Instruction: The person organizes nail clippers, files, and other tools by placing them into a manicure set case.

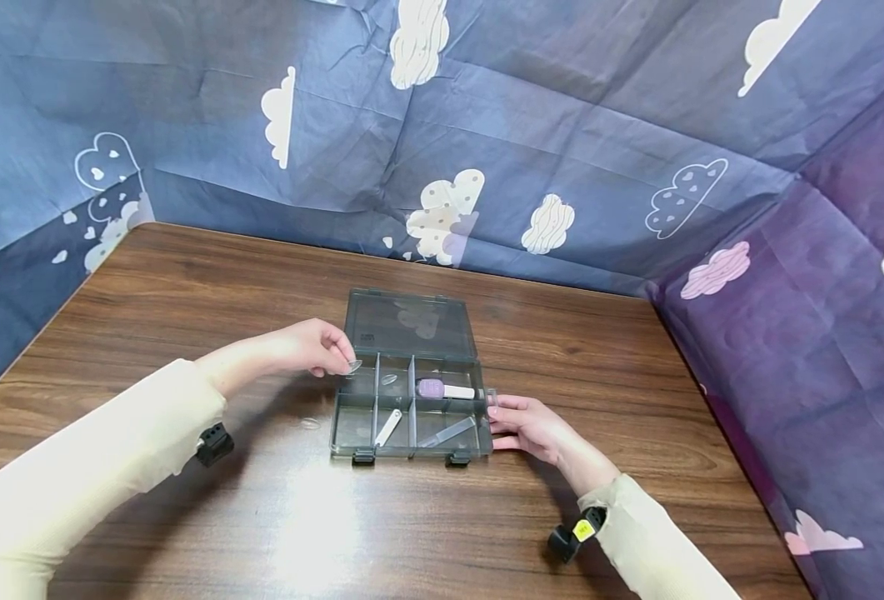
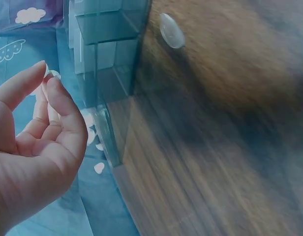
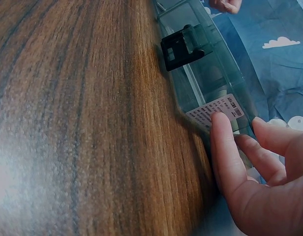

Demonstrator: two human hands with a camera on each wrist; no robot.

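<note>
My left hand [image 1: 320,346] pinches a small clear oval piece [image 1: 355,365] between thumb and fingertips, over the back left compartment of a grey see-through divided box [image 1: 352,451]. The box's lid lies open towards the back. My right hand [image 1: 527,425] touches the box's right side with extended fingers; in the right wrist view one finger rests on its printed label [image 3: 230,105]. Inside are a purple nail polish bottle [image 1: 431,389] with a white cap, a white nail clipper [image 1: 388,427], a narrow translucent strip [image 1: 449,432] and another clear oval piece [image 1: 389,379].
One more clear oval piece [image 1: 310,423] lies on the wooden table [image 1: 442,533], left of the box. Two black latches [image 1: 363,457] stick out at the box's front. Blue cloth with clouds [image 1: 546,150] hangs behind the table, and purple cloth [image 1: 801,375] along its right side.
</note>
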